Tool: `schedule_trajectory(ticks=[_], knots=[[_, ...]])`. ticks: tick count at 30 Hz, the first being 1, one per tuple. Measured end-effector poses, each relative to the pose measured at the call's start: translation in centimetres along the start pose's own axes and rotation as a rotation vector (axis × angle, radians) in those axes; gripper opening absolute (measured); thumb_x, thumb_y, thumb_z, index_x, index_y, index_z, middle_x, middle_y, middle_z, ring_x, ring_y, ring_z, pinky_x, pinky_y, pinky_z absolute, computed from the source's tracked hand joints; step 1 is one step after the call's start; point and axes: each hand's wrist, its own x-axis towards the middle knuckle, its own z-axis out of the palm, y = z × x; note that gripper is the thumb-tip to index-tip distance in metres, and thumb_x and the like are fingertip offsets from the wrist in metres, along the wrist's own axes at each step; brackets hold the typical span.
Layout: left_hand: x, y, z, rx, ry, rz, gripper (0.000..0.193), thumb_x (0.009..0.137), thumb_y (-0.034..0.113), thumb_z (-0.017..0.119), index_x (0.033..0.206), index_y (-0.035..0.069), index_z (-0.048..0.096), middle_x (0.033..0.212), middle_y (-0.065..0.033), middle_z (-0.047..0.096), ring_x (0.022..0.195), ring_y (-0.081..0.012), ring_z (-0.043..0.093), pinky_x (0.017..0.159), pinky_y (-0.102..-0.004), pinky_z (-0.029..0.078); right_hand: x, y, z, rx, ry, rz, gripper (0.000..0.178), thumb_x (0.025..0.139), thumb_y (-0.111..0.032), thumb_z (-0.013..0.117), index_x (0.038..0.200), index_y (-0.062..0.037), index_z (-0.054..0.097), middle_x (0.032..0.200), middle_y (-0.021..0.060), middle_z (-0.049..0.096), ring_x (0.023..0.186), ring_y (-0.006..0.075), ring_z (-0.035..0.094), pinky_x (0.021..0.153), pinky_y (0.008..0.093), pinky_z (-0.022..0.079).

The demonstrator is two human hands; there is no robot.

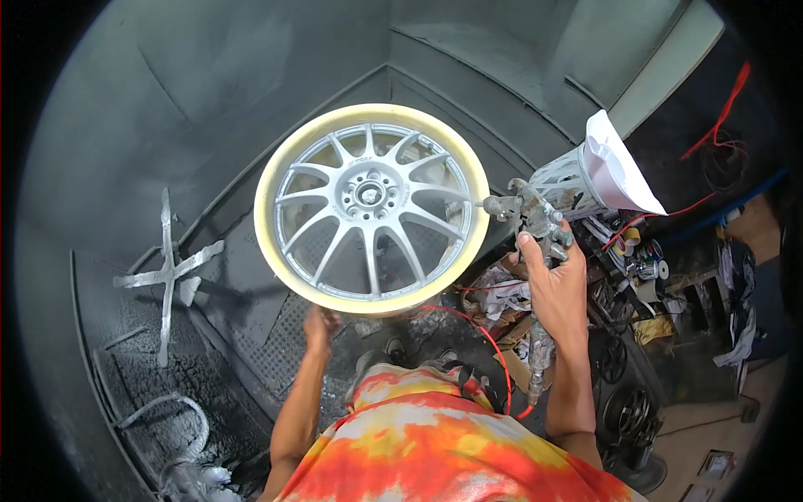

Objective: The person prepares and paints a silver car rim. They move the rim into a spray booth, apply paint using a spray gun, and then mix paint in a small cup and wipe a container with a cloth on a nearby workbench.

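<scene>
In front of me is a silver multi-spoke wheel rim point(369, 251) with a pale yellow outer lip, its face turned up. My right hand point(559, 289) grips a paint-spattered spray gun point(535, 217), whose nozzle points left at the rim's right edge. On top of the gun sits a paint-stained cup point(565, 186) with a white paper sheet point(617, 171) in its mouth. Below the rim's lower left edge is my left hand point(319, 329). Its fingers look curled and are partly hidden under the rim; what they hold does not show.
A star-shaped silver-coated stand point(168, 272) stands at left by grey booth walls point(242, 75). A red hose point(488, 335) runs from the gun down near my legs. On the right are cluttered cans and rags point(644, 268), and a black wheel point(627, 412).
</scene>
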Motion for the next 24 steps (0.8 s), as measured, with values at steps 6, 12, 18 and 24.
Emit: schedule_trajectory(ticks=[6,12,18,24], knots=[[0.2,-7.1,4.8,-0.078,-0.126,-0.269,0.036,0.109,0.038,0.044,0.11,0.008,0.063,0.091,-0.0081,0.067,0.091,-0.0238,0.068,0.082,-0.044,0.058,1.0,0.7,-0.2,-0.128,0.168,-0.048,0.028,0.101,-0.018,0.066,0.12,0.0025,0.064,0.081,0.0078,0.07,0.073,0.0139,0.064,0.07,0.0332,0.052],[0.4,-7.7,5.8,-0.175,-0.103,-0.278,0.043,0.109,0.037,0.042,0.127,0.001,0.059,0.114,-0.0165,0.067,0.101,-0.0292,0.068,0.085,-0.0448,0.059,0.9,1.1,0.0,-0.114,0.168,-0.036,0.027,0.101,-0.018,0.065,0.119,0.0018,0.065,0.081,0.0061,0.069,0.073,0.0131,0.062,0.069,0.0328,0.05],[3.5,-6.5,2.6,-0.13,-0.106,-0.18,0.036,0.106,0.034,0.045,0.125,0.007,0.062,0.111,-0.0123,0.069,0.09,-0.0243,0.069,0.073,-0.0392,0.059,0.1,0.6,-0.1,-0.004,0.094,-0.019,0.027,0.101,-0.018,0.065,0.12,0.0011,0.065,0.083,0.0061,0.069,0.076,0.0134,0.063,0.073,0.033,0.05],[7.5,-2.4,0.7,0.12,-0.089,-0.063,0.045,0.102,0.046,0.058,0.128,0.009,0.063,0.105,-0.0097,0.072,0.09,-0.0241,0.071,0.07,-0.0395,0.059,0.1,0.4,-1.5,0.056,-0.016,0.006,0.024,0.102,-0.017,0.066,0.118,0.0013,0.065,0.085,0.0057,0.071,0.078,0.0108,0.062,0.074,0.0311,0.05]])
